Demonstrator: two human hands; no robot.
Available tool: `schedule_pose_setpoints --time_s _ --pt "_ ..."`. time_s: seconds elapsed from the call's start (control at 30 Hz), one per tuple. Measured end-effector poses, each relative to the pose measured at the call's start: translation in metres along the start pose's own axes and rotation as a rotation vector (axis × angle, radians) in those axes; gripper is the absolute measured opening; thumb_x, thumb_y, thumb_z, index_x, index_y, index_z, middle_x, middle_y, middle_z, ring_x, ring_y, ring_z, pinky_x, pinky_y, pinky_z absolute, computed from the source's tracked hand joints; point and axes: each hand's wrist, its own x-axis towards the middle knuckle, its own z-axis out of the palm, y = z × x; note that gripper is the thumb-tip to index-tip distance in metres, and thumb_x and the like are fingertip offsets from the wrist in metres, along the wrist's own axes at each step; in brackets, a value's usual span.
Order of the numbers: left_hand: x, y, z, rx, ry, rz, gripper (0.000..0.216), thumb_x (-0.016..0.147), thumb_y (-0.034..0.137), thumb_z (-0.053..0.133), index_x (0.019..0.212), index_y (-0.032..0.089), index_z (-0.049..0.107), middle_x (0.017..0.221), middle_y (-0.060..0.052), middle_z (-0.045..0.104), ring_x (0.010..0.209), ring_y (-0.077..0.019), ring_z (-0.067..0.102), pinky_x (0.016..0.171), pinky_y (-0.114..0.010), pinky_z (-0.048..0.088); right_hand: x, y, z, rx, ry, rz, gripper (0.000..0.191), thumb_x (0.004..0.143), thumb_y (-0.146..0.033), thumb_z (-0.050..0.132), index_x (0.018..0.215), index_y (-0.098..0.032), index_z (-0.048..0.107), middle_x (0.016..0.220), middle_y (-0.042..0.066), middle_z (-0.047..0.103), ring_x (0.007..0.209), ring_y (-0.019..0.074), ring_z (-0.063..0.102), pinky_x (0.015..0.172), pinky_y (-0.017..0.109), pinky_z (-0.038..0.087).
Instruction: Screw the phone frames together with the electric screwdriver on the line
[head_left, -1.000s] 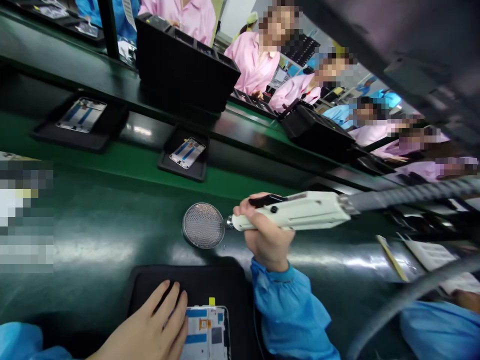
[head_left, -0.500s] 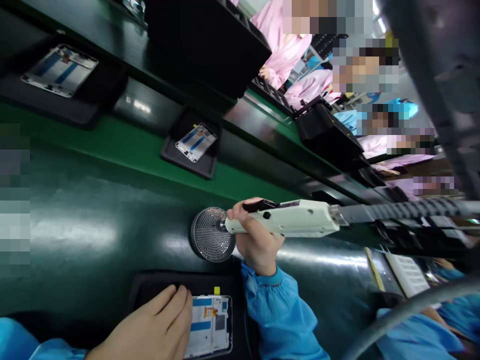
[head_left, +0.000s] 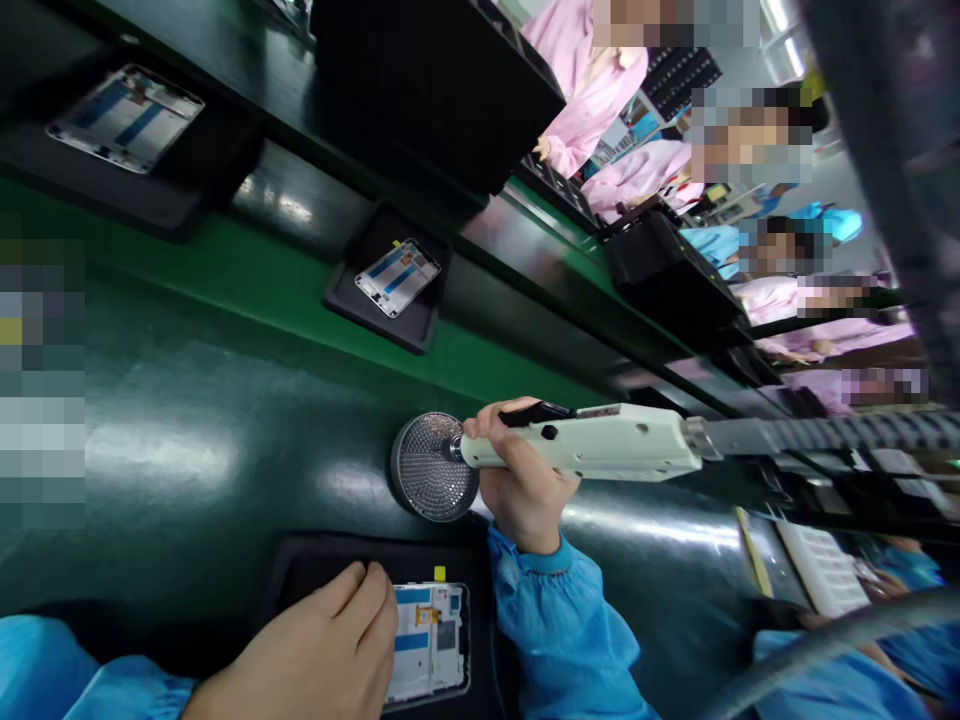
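Note:
My right hand (head_left: 525, 480) is wrapped around a pale electric screwdriver (head_left: 600, 440) with a black lever. The screwdriver lies nearly level, its metal tip over a round metal dish (head_left: 431, 480) with a finely dimpled inner surface. My left hand (head_left: 322, 640) is closed over the left end of a phone frame (head_left: 427, 660), its fingers pressed together and its thumb hidden. This frame has blue strips, an orange flex cable and a yellow tab. It lies in a black tray (head_left: 322, 548); my left hand hides part of it.
Two more phone frames (head_left: 397, 277) (head_left: 124, 120) lie in black trays beyond the green strip. Large black boxes (head_left: 435, 90) stand behind. A grey cable (head_left: 840, 640) curves at lower right, near a white tray (head_left: 821, 565). Co-workers in pink and blue sit across and to the right.
The whole view has shifted slightly, so most things appear a little further right. Both hands keep their places: the screwdriver tip at the dish, the left hand at the phone frame.

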Motion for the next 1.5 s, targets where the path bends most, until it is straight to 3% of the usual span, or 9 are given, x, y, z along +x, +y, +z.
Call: schedule_pose_setpoints --time_s 0.2,0.37,0.53,0.7,1.17,1.5 --pt "0.002 -0.004 -0.007 0.034 0.068 -0.017 0.04 0.085 0.044 0.062 0.103 0.011 0.075 0.112 -0.016 0.072 0.103 -0.0287 0.063 0.094 -0.043 0.041 -0.008 -0.041 -0.007 0.015 0.016 -0.078 0.019 0.068 -0.014 0.066 0.086 -0.02 0.068 0.063 -0.002 0.054 0.064 0.0124 0.055 0.059 0.03 0.047" --pt "-0.003 -0.005 -0.009 0.018 0.079 0.049 0.04 0.086 0.045 0.062 0.104 0.012 0.075 0.122 -0.018 0.068 0.106 -0.0349 0.063 0.095 -0.048 0.041 -0.052 -0.076 -0.013 -0.037 -0.098 -0.087 0.024 0.071 -0.012 0.063 0.093 -0.021 0.069 0.07 0.0 0.053 0.066 0.0134 0.053 0.056 0.029 0.044" --pt "-0.005 -0.004 -0.008 0.037 0.113 0.072 0.038 0.085 0.041 0.065 0.102 0.01 0.075 0.113 -0.019 0.071 0.102 -0.0374 0.064 0.09 -0.049 0.044 -0.09 -0.067 -0.014 -0.073 -0.273 0.034 0.029 0.079 -0.011 0.063 0.105 -0.024 0.066 0.076 0.0 0.055 0.072 0.015 0.055 0.06 0.033 0.047" --pt "-0.002 -0.005 -0.01 0.059 0.146 0.074 0.037 0.086 0.037 0.063 0.101 0.006 0.075 0.109 -0.02 0.072 0.099 -0.0367 0.065 0.086 -0.047 0.047 -0.097 -0.06 -0.012 -0.085 -0.336 0.042 0.031 0.081 -0.007 0.061 0.107 -0.023 0.064 0.081 0.0 0.058 0.076 0.0161 0.059 0.066 0.037 0.049" --pt "0.001 -0.007 -0.016 0.052 0.117 0.106 0.029 0.091 0.031 0.056 0.098 0.011 0.075 0.106 -0.018 0.074 0.097 -0.0344 0.067 0.078 -0.047 0.052 -0.098 -0.057 -0.008 -0.102 -0.334 0.075 0.03 0.08 -0.008 0.061 0.106 -0.024 0.065 0.079 0.0 0.055 0.074 0.0153 0.056 0.064 0.035 0.047" --pt "0.003 -0.005 -0.018 0.034 0.118 0.085 0.028 0.089 0.031 0.058 0.097 0.012 0.076 0.107 -0.018 0.074 0.096 -0.0316 0.068 0.077 -0.044 0.052 -0.1 -0.058 -0.003 -0.127 -0.282 0.097 0.015 0.082 -0.012 0.063 0.093 -0.022 0.065 0.072 -0.001 0.049 0.069 0.0136 0.051 0.059 0.032 0.045"
